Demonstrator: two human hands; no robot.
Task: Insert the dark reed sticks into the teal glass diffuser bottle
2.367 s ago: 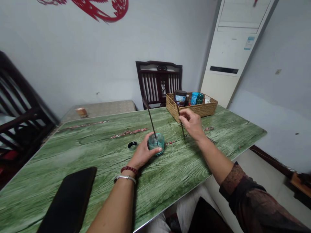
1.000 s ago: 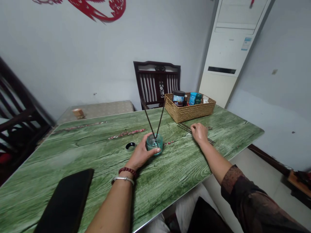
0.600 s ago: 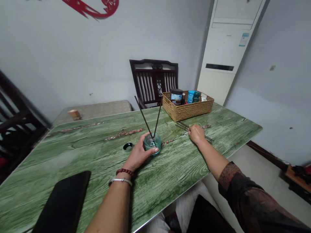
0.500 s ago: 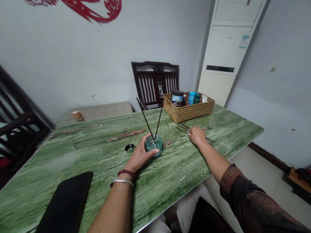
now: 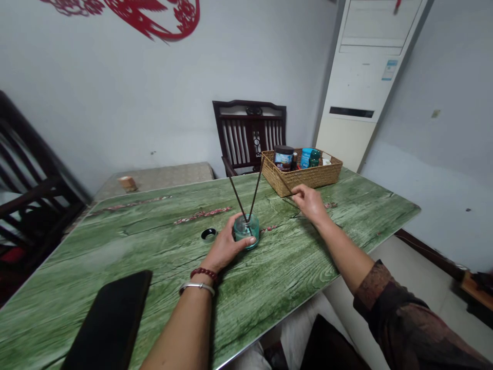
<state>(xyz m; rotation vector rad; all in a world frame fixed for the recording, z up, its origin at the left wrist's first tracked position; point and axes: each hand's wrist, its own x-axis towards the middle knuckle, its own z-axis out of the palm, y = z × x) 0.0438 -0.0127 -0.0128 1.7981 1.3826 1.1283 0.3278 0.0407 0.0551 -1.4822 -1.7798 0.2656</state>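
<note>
From the head view, a glass jar (image 5: 246, 231) is gripped on the green wood-print table (image 5: 115, 241) by the left hand (image 5: 225, 245), its fingers closed around the jar's side, and two dark sticks (image 5: 236, 198) are seen standing in it, splayed in a V! To the right, a thin dark stick (image 5: 283, 180) is pinched by the right hand (image 5: 310, 204), thumb and fingertips closed on it, and it is tilted in front of a wicker basket (image 5: 308, 177). Loose dark sticks (image 5: 287, 201) are laid on the table just below that hand. A small round black lid (image 5: 209, 235) is placed just left of the jar, and a flat black slab (image 5: 111, 321) is seen lying nearer the table's edge.
</note>
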